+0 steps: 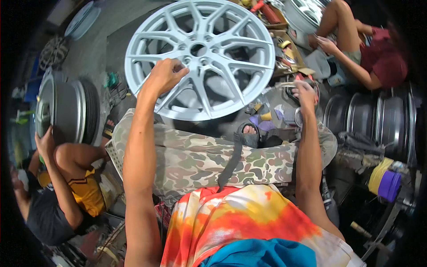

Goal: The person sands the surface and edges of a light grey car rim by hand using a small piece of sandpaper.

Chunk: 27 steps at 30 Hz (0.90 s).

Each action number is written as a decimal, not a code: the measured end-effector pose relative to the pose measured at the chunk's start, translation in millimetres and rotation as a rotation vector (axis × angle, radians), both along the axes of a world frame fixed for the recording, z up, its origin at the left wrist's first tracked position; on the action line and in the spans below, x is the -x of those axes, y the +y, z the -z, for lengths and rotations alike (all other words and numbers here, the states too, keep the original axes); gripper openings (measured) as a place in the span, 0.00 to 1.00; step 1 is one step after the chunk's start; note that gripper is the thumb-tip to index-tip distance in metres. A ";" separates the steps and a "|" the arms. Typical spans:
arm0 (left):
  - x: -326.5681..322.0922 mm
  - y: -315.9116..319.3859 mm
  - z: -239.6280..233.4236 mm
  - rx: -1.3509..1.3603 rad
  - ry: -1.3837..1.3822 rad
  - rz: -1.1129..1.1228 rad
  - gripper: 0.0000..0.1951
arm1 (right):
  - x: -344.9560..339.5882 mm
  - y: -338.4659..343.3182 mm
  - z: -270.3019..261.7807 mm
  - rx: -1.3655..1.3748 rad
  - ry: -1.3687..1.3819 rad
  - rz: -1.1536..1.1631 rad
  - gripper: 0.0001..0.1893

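Observation:
A pale grey alloy car wheel rim [198, 75] with Y-shaped spokes lies face up in front of my knees. Above its left spokes, close to the hub, is my left hand [169, 75], fingers bent with the thumb apart, and nothing shows in it. My right hand [305, 91] is off the rim's right side, slightly blurred, with its fingers around or beside a thin pale strip [287, 85]; whether it holds the strip is unclear. Below that hand stand an open metal can [293, 116] and pieces of purple abrasive sheet [267, 125].
A co-worker in dark red [377, 61] sits at the upper right, another in black [50, 213] at the left beside an upright wheel [68, 111]. Cardboard trays of tools [288, 53] lie right of the rim. Several wheel barrels [367, 116] stand at right, near yellow and purple rolls [388, 183].

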State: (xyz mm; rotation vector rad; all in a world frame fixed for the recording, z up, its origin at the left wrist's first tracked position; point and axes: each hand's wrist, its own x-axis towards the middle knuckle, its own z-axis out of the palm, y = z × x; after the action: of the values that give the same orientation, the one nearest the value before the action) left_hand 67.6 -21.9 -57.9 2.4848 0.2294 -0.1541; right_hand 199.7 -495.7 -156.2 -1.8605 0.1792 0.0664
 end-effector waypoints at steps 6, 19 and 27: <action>-25.9 -4.5 60.8 -0.252 0.096 0.112 0.27 | 32.3 -4.5 43.1 0.625 0.033 -0.352 0.12; -12.6 -37.8 51.3 -0.454 0.377 0.121 0.27 | 34.7 32.6 54.9 0.841 0.043 -0.672 0.13; -3.9 -65.3 22.0 -0.321 0.169 0.127 0.21 | 30.2 21.8 84.1 0.966 0.086 -0.420 0.13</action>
State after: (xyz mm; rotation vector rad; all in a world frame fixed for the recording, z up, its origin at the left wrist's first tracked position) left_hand 71.5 -87.2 -79.9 2.8096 0.1772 -0.4107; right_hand 169.5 -473.9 -240.3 -2.8369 -0.1630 0.4077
